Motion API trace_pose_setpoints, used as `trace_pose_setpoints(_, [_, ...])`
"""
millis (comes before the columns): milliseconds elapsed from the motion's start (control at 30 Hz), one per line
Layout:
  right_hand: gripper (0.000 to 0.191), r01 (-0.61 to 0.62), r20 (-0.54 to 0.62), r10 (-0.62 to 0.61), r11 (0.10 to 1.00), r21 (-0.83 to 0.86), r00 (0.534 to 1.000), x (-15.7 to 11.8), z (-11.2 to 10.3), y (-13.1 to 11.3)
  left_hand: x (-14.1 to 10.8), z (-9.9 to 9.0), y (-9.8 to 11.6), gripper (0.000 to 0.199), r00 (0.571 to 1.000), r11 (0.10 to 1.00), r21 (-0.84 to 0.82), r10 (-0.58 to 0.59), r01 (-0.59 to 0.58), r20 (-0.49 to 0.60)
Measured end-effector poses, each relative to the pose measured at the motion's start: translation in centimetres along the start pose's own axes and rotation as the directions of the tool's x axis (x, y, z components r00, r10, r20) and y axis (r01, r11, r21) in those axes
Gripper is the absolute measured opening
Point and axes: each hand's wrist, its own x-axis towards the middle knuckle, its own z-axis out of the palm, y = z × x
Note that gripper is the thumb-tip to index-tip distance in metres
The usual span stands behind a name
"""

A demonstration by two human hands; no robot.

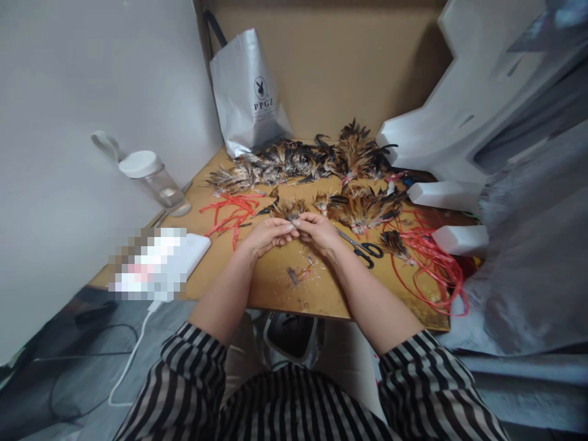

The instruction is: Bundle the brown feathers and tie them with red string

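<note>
A small bunch of brown feathers (290, 208) is pinched between my two hands above the middle of the table. My left hand (272, 236) grips its base from the left with thumb and fingers. From the right, my right hand (318, 231) closes on the same base, the thumbs almost meeting. Black-handled scissors (367, 248) lie just right of my right wrist, their blades partly hidden. Below my hands are feather scraps (299, 272). A larger bundle of brown feathers (362, 208) rests beyond the scissors.
Feather piles (285, 162) line the table's back, before a silver bag (248, 92). Red plastic strips (232, 211) lie left; a red strip tangle (432, 263) lies right. A clear bottle (154, 177) and a white device (197, 254) with a cable occupy the left side. White foam (422, 135) stands right.
</note>
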Motion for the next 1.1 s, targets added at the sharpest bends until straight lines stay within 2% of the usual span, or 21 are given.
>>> trace_pose_setpoints(67, [0.027, -0.001, 0.002, 0.001, 1.0, -0.008, 1.0, 0.1, 0.1, 0.1, 0.0, -0.2, 0.1, 0.022, 1.0, 1.0, -0.015, -0.009, 0.009, -0.002])
trace_pose_setpoints(167, [0.027, 0.042, -0.095, -0.048, 0.997, -0.068, 0.994, 0.5, 0.1, 0.2, 0.2, -0.7, 0.3, 0.02, 0.993, 0.993, -0.099, 0.059, -0.069, -0.102])
trace_pose_setpoints(233, [0.024, 0.101, -0.18, -0.137, 0.975, -0.198, 0.974, 0.8, -0.1, 0.4, 0.3, -1.0, 0.6, 0.019, 0.972, 0.967, -0.195, 0.123, -0.163, -0.202])
trace_pose_setpoints(300, [0.019, 0.139, -0.201, -0.233, 0.907, -0.397, 0.951, 1.0, -0.3, 0.5, 0.5, -1.4, 0.9, 0.018, 0.949, 0.931, -0.282, 0.15, -0.23, -0.276])
trace_pose_setpoints(367, [0.014, 0.161, -0.145, -0.314, 0.767, -0.62, 0.938, 1.0, -0.3, 0.7, 0.6, -1.5, 1.1, 0.017, 0.939, 0.907, -0.336, 0.149, -0.255, -0.31])
trace_pose_setpoints(433, [0.014, 0.167, -0.057, -0.363, 0.557, -0.814, 0.93, 0.7, -0.1, 0.8, 0.6, -1.6, 1.1, 0.017, 0.938, 0.895, -0.362, 0.145, -0.26, -0.315])
trace_pose_setpoints(500, [0.015, 0.152, 0.022, -0.373, 0.323, -0.934, 0.927, 0.3, 0.5, 0.7, 0.7, -1.6, 1.0, 0.018, 0.941, 0.889, -0.376, 0.147, -0.261, -0.306])
trace_pose_setpoints(567, [0.019, 0.113, 0.06, -0.335, 0.141, -0.984, 0.94, -0.1, 1.2, 0.6, 0.8, -1.5, 0.8, 0.019, 0.942, 0.884, -0.385, 0.152, -0.264, -0.299])
trace_pose_setpoints(633, [0.022, 0.075, 0.062, -0.286, 0.035, -0.997, 0.956, -0.3, 1.6, 0.5, 0.9, -1.5, 0.6, 0.02, 0.944, 0.884, -0.388, 0.152, -0.263, -0.293])
trace_pose_setpoints(667, [0.024, 0.061, 0.055, -0.272, 0.014, -0.998, 0.961, -0.3, 1.7, 0.5, 0.9, -1.5, 0.5, 0.021, 0.945, 0.884, -0.388, 0.151, -0.26, -0.29])
trace_pose_setpoints(733, [0.024, 0.036, 0.024, -0.278, 0.041, -0.998, 0.96, -0.2, 1.6, 0.6, 0.9, -1.5, 0.5, 0.022, 0.947, 0.886, -0.389, 0.144, -0.253, -0.288])
trace_pose_setpoints(767, [0.024, 0.028, 0.0, -0.295, 0.091, -0.995, 0.956, 0.0, 1.4, 0.7, 0.8, -1.5, 0.5, 0.023, 0.947, 0.889, -0.385, 0.139, -0.248, -0.289])
trace_pose_setpoints(800, [0.022, 0.023, -0.032, -0.312, 0.169, -0.985, 0.95, 0.2, 1.2, 0.7, 0.8, -1.5, 0.6, 0.023, 0.948, 0.893, -0.38, 0.134, -0.243, -0.29])
trace_pose_setpoints(867, [0.019, 0.014, -0.12, -0.308, 0.4, -0.916, 0.944, 0.6, 0.5, 0.7, 0.7, -1.5, 0.6, 0.022, 0.95, 0.903, -0.365, 0.123, -0.227, -0.287])
trace_pose_setpoints(933, [0.021, -0.015, -0.212, -0.209, 0.678, -0.735, 0.955, 0.8, 0.0, 0.6, 0.6, -1.3, 0.7, 0.022, 0.956, 0.916, -0.345, 0.113, -0.207, -0.272])
trace_pose_setpoints(1000, [0.023, -0.047, -0.243, -0.078, 0.881, -0.471, 0.967, 0.8, -0.3, 0.3, 0.5, -1.1, 0.6, 0.021, 0.963, 0.934, -0.31, 0.096, -0.174, -0.253])
trace_pose_setpoints(1033, [0.025, -0.053, -0.231, -0.03, 0.937, -0.346, 0.973, 0.7, -0.3, 0.1, 0.5, -1.0, 0.5, 0.022, 0.966, 0.946, -0.284, 0.084, -0.154, -0.244])
trace_pose_setpoints(1100, [0.028, -0.038, -0.191, 0.004, 0.984, -0.174, 0.982, 0.5, -0.2, -0.2, 0.5, -0.7, 0.3, 0.022, 0.974, 0.969, -0.222, 0.06, -0.11, -0.219])
